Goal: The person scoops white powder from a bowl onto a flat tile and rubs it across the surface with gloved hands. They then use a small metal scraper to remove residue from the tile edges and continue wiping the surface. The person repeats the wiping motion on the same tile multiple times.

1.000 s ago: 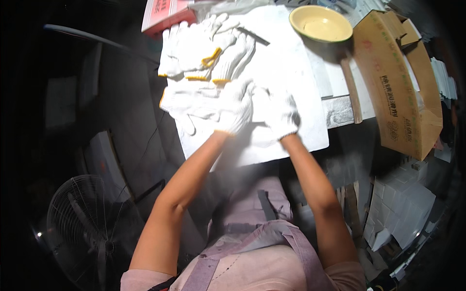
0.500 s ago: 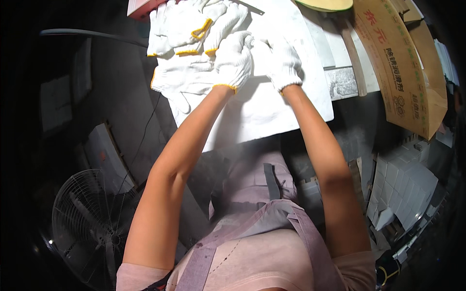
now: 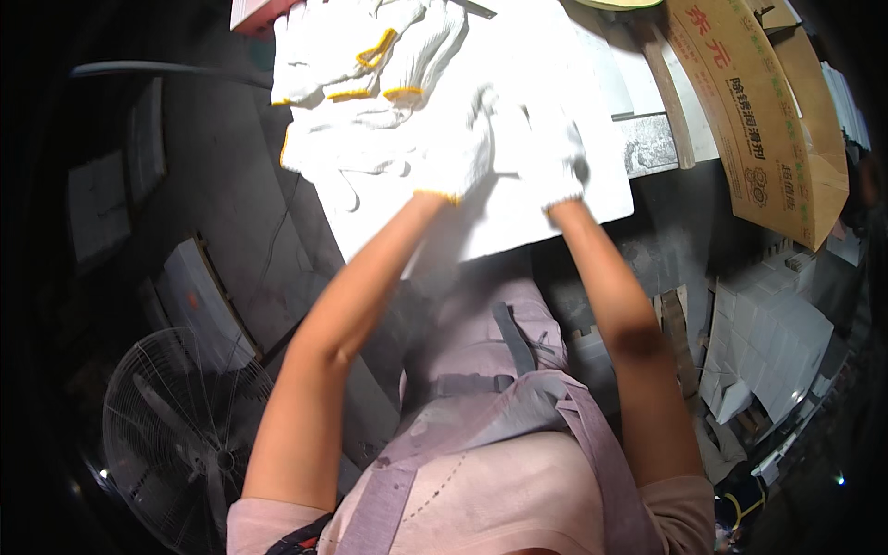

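Observation:
My left hand [image 3: 455, 155] and my right hand [image 3: 555, 159] both wear white knitted work gloves; a yellow cuff edge shows at the left wrist. They are held side by side over a bright white board-like surface [image 3: 504, 217], a narrow gap between them. Glare and blur wash out the fingers, so what they hold, if anything, is unclear. Just left of my left hand lies a loose white glove [image 3: 338, 143]. Beyond it, a pile of similar white gloves [image 3: 319, 55] with yellow cuffs covers the far left of the surface.
A red box-like thing [image 3: 254, 14] stands at the far left corner. To the right are a wooden strip [image 3: 668, 92] and an open brown cardboard box [image 3: 740, 120]. A large caged fan [image 3: 185, 444] stands low on the left; stacked pale boxes [image 3: 768, 333] sit lower right.
Both gloved hands have come nearer to me over the white surface, the right one also slightly rightward. The view has shifted a little; the loose gloves look unchanged.

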A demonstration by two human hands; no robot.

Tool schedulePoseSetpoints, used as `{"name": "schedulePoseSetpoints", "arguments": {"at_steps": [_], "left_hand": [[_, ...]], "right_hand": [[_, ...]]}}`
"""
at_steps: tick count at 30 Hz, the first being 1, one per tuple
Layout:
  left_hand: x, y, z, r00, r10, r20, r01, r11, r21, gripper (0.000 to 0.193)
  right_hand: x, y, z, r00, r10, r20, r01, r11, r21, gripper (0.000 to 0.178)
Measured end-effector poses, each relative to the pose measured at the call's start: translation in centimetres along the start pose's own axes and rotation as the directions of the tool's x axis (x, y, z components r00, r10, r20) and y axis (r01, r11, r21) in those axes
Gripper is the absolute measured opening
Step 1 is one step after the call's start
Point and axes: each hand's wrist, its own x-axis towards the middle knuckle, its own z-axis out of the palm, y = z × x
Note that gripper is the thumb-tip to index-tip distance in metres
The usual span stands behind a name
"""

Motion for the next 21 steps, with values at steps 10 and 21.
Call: {"name": "schedulePoseSetpoints", "arguments": {"at_steps": [10, 21], "left_hand": [[0.7, 0.3, -0.3, 0.989, -0.148, 0.029, 0.144, 0.984, 0.107, 0.038], [-4.5, 3.7, 2.0, 0.879, 0.035, 0.475, 0.128, 0.943, -0.307, 0.047]], "right_hand": [[3.3, 3.9, 3.9, 0.994, 0.014, -0.105, 0.025, 0.933, 0.360, 0.043], [-9.6, 4.8, 2.0, 0.852, 0.343, -0.396, -0.139, 0.877, 0.460, 0.041]]}}
